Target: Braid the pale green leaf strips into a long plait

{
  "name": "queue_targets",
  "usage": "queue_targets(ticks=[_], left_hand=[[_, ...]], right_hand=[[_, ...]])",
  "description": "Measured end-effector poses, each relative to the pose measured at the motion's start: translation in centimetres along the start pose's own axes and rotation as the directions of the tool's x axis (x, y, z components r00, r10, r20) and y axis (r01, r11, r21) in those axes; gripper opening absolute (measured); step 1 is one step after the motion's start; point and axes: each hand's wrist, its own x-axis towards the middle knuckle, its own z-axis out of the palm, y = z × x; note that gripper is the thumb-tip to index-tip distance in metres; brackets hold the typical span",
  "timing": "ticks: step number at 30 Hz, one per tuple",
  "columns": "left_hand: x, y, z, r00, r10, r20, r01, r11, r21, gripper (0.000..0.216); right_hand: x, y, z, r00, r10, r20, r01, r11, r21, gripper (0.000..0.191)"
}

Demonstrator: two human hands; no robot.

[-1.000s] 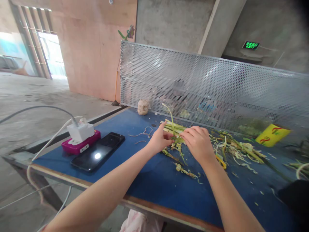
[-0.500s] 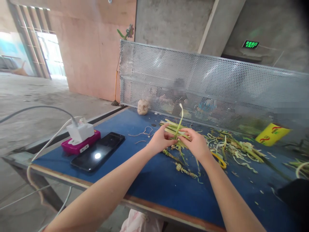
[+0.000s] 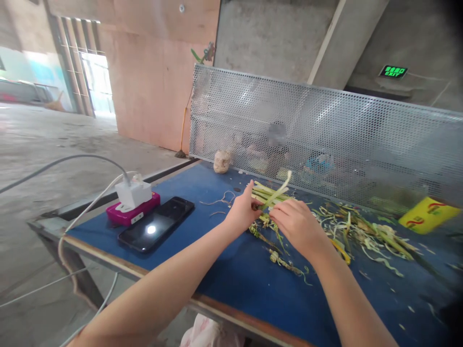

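Over the blue table, my left hand (image 3: 243, 209) is closed around the lower part of a pale green stalk (image 3: 282, 185), its thumb pointing up. The stalk slants up to the right and bends near its whitish tip. My right hand (image 3: 294, 219) is closed at the stalk's lower end, fingertips pinched together; the exact grip there is partly hidden. Behind both hands lies a bundle of green stalks (image 3: 261, 189). Just below them are withered trimmings (image 3: 265, 235) and a knobby root-like piece (image 3: 285, 263).
Peelings (image 3: 379, 236) are heaped on the right, beside a yellow packet (image 3: 428, 215). A phone (image 3: 159, 224) and a magenta power strip (image 3: 121, 215) with a white charger (image 3: 133, 193) lie left. String (image 3: 217, 201) and a pale lump (image 3: 221, 162) sit near the perforated metal screen (image 3: 231, 115).
The stalk has tipped from nearly upright to a rightward slant. My right hand's fingers have closed in and turned palm down. The whole view has shifted slightly left.
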Motion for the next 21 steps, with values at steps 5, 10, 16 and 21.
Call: queue_targets(ticks=[5, 10, 16, 21], left_hand=[[-0.5, 0.5, 0.5, 0.944, 0.215, 0.252, -0.241, 0.967, 0.080, 0.084], [-1.0, 0.8, 0.5, 0.900, 0.264, 0.346, -0.294, 0.955, 0.034, 0.087], [-0.9, 0.7, 0.9, 0.948, 0.223, 0.229, -0.207, 0.974, -0.094, 0.081], [-0.5, 0.4, 1.1, 0.978, 0.148, 0.149, -0.121, 0.977, -0.179, 0.073]], right_hand=[[-0.3, 0.3, 0.3, 0.978, 0.120, -0.170, -0.152, 0.970, -0.188, 0.016], [-0.9, 1.2, 0.8, 0.959, 0.233, -0.164, -0.263, 0.945, -0.195, 0.014], [-0.8, 1.3, 1.2, 0.940, 0.274, -0.205, -0.309, 0.935, -0.171, 0.010], [-0.4, 0.7, 1.6, 0.926, 0.272, -0.263, -0.309, 0.945, -0.111, 0.014]])
